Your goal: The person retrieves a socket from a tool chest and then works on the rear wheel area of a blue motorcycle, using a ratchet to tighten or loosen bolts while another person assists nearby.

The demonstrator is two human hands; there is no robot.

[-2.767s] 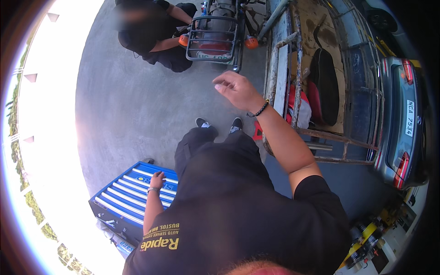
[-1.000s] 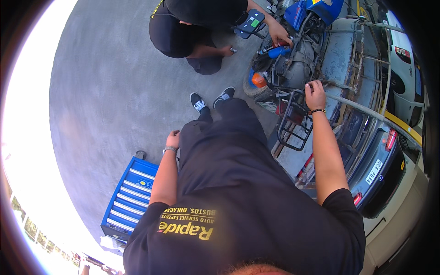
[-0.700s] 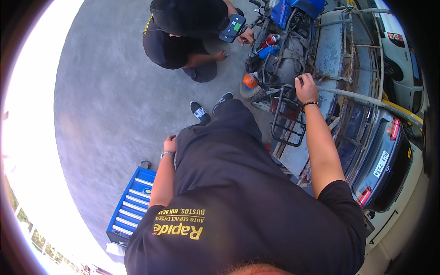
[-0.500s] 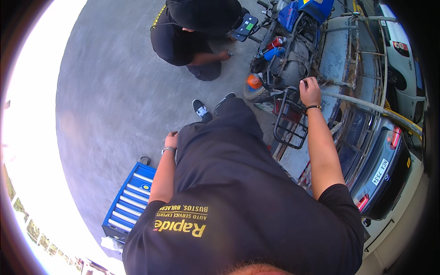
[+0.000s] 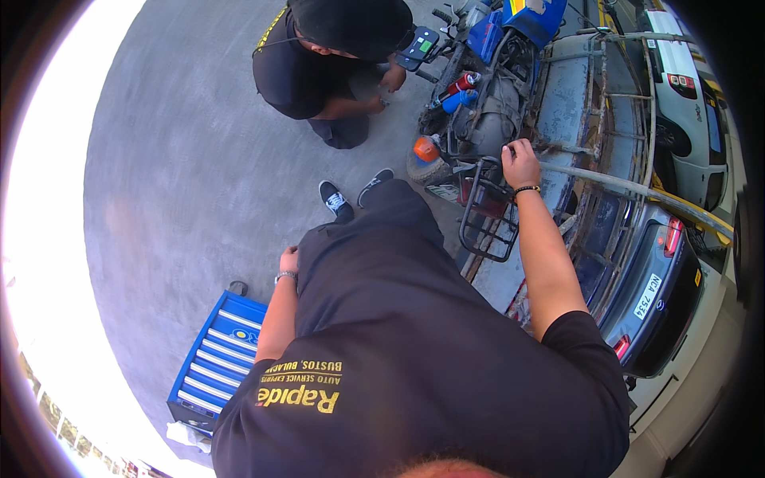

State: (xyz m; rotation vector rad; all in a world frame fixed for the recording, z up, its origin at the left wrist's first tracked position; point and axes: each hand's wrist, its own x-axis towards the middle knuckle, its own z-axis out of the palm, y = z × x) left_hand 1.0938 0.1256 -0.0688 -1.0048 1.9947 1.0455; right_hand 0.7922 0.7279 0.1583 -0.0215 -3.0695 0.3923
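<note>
My right hand [image 5: 520, 165] is at the front end of a black metal rear rack [image 5: 488, 219] on a motorcycle [image 5: 498, 111], its fingers curled down over the rack's edge. Beside my left thigh hangs my left hand [image 5: 289, 260], apart from the motorcycle; its fingers are mostly hidden against the dark trousers. An orange turn-signal lamp [image 5: 426, 149] sits left of the rack. Ahead of it are a red shock absorber canister [image 5: 464, 82] and a blue one [image 5: 460, 101].
A co-worker in black [image 5: 295, 76] crouches left of the motorcycle, hands low near it. A rusty sidecar frame [image 5: 562, 111] adjoins the motorcycle on the right. Beyond stand a dark car [image 5: 641, 299] and a white vehicle [image 5: 692, 119]. A blue tool cabinet [image 5: 219, 350] stands at lower left.
The whole view has shifted slightly, moving the scene leftward. My right hand stays at the rack and my left stays by my thigh. Both of the co-worker's hands now show near the motorcycle.
</note>
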